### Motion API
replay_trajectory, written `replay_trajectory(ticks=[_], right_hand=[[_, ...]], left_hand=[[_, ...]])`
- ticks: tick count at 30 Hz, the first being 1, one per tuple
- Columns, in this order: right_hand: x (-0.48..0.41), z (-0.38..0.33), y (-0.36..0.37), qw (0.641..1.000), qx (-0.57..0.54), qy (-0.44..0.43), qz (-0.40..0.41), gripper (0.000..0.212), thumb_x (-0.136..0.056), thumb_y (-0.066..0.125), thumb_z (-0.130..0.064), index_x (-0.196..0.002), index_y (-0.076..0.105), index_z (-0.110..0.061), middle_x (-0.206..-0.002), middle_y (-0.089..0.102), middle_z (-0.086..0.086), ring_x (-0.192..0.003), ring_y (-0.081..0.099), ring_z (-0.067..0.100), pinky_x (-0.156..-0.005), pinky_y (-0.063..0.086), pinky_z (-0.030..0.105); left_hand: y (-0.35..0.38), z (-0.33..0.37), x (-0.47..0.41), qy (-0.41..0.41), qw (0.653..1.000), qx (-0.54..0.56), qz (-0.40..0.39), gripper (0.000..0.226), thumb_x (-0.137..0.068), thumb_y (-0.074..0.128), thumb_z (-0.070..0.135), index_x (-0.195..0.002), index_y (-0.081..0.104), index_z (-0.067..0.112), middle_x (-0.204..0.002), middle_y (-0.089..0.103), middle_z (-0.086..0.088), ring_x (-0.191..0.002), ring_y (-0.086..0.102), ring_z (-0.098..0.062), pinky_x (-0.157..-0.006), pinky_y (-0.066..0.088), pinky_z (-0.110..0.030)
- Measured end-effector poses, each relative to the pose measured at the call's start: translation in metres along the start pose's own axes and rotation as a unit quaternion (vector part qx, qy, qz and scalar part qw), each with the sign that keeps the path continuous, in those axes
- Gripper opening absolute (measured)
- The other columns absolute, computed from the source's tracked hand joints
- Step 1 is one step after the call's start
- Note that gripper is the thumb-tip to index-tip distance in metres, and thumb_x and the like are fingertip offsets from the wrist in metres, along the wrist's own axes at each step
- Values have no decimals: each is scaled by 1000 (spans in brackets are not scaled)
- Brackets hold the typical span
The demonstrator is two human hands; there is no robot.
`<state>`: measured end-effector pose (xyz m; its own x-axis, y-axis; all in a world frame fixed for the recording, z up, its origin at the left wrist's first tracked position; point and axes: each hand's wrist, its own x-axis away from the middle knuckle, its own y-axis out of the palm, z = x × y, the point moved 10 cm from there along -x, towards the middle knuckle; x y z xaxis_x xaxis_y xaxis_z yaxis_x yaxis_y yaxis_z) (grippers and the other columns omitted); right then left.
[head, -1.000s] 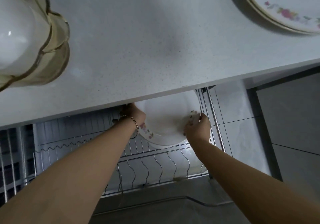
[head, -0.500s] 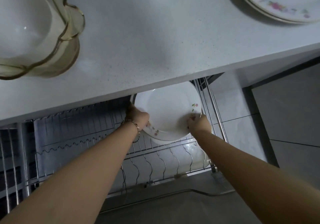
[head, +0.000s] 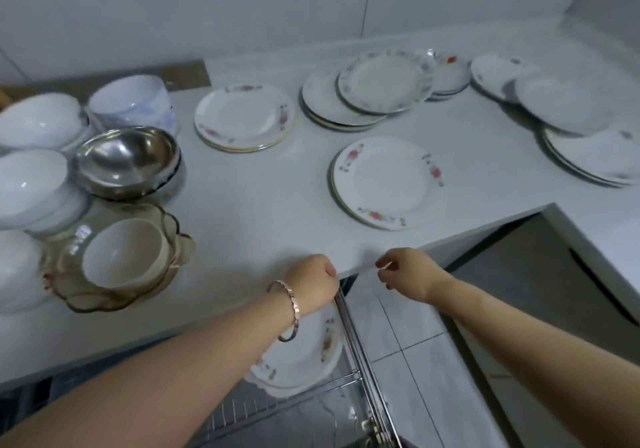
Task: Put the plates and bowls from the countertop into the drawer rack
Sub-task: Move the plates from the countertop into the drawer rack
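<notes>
A flowered white plate (head: 304,354) stands in the wire drawer rack (head: 360,350) below the countertop edge, partly hidden by my left forearm. My left hand (head: 311,281) is above it at the counter's front edge, fingers curled with nothing in them. My right hand (head: 405,273) hovers beside it, empty with loosely bent fingers. On the countertop (head: 263,205) the nearest flowered plate stack (head: 386,181) lies just beyond my hands. Another flowered stack (head: 244,117) and more plates (head: 363,94) lie further back.
Bowls crowd the left: a steel bowl (head: 126,158), white bowls (head: 31,184), a white bowl inside an amber glass dish (head: 121,257). More plates (head: 595,150) sit at the right. A dark cabinet front (head: 540,274) and tiled floor (head: 408,337) lie lower right.
Both hands let go of the plate, which now stands in the rack, and rose to the counter's edge. The view tilted up from the drawer to the whole countertop.
</notes>
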<state>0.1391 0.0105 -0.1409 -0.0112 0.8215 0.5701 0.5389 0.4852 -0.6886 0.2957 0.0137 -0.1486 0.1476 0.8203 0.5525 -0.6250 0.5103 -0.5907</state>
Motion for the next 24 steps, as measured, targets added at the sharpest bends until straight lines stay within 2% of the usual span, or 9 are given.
replay_trajectory(ticks=[2, 5, 7, 10, 14, 15, 17, 20, 24], right_hand=[[-17, 5, -56, 998, -7, -3, 56, 31, -90, 50, -17, -118, 62, -10, -117, 67, 10, -107, 63, 25, -86, 46, 26], [-51, 21, -122, 992, -14, 11, 126, 35, -92, 47, -17, -124, 57, -9, -127, 61, 12, -117, 56, 29, -95, 43, 29], [-77, 36, -149, 988, -18, 36, 151, 41, -93, 46, -18, -132, 48, -7, -133, 52, 18, -122, 51, 34, -100, 41, 34], [-113, 58, -165, 985, -17, 78, 156, 43, -98, 36, -22, -136, 36, -1, -134, 43, 26, -123, 45, 40, -102, 38, 41], [-150, 71, -158, 985, -67, 100, 122, 41, -98, 35, -16, -130, 40, 8, -133, 46, 27, -125, 45, 40, -101, 38, 41], [-155, 74, -156, 983, -87, 105, 122, 40, -96, 38, -15, -127, 44, 10, -131, 50, 27, -123, 48, 40, -100, 40, 40], [-160, 82, -156, 978, -126, 102, 129, 32, -94, 42, -12, -115, 55, 9, -118, 59, 28, -111, 56, 39, -92, 43, 39], [-154, 89, -153, 975, -155, 82, 134, 13, -92, 47, -9, -87, 56, -2, -88, 56, 19, -83, 52, 28, -73, 39, 31], [-130, 94, -138, 975, -163, 54, 143, 33, -92, 45, -9, -60, 43, -13, -62, 48, 5, -73, 48, 25, -60, 35, 28]], left_hand=[[-15, 24, -22, -21, 997, 70, 31, 36, -88, 49, 16, -124, 52, 10, -109, 64, -12, -99, 63, -28, -79, 47, -29], [-31, 46, -61, -80, 984, 126, 95, 51, -88, 53, 21, -134, 36, 6, -118, 59, -18, -105, 61, -34, -81, 47, -32], [-36, 49, -85, -132, 968, 168, 133, 52, -84, 56, 21, -128, 35, 2, -122, 56, -23, -107, 59, -38, -88, 50, -40], [-28, 53, -112, -167, 943, 249, 147, 39, -83, 55, 13, -117, 39, 2, -118, 57, -23, -98, 60, -34, -90, 51, -45], [-17, 54, -122, -148, 905, 359, 175, 34, -82, 53, -4, -111, 44, 12, -102, 54, -12, -75, 56, -23, -81, 54, -44], [-16, 54, -122, -144, 901, 367, 179, 37, -82, 53, -6, -114, 46, 12, -103, 54, -11, -75, 56, -21, -78, 55, -42], [-18, 53, -124, -142, 898, 375, 181, 46, -82, 56, -8, -125, 48, 6, -109, 57, -14, -87, 58, -25, -74, 55, -38], [-20, 49, -122, -160, 898, 373, 173, 50, -81, 59, -10, -128, 47, 2, -127, 57, -18, -106, 60, -32, -87, 54, -43], [-15, 35, -94, -174, 901, 363, 164, 53, -79, 61, -11, -128, 45, 2, -123, 57, -18, -102, 59, -32, -84, 55, -42]])
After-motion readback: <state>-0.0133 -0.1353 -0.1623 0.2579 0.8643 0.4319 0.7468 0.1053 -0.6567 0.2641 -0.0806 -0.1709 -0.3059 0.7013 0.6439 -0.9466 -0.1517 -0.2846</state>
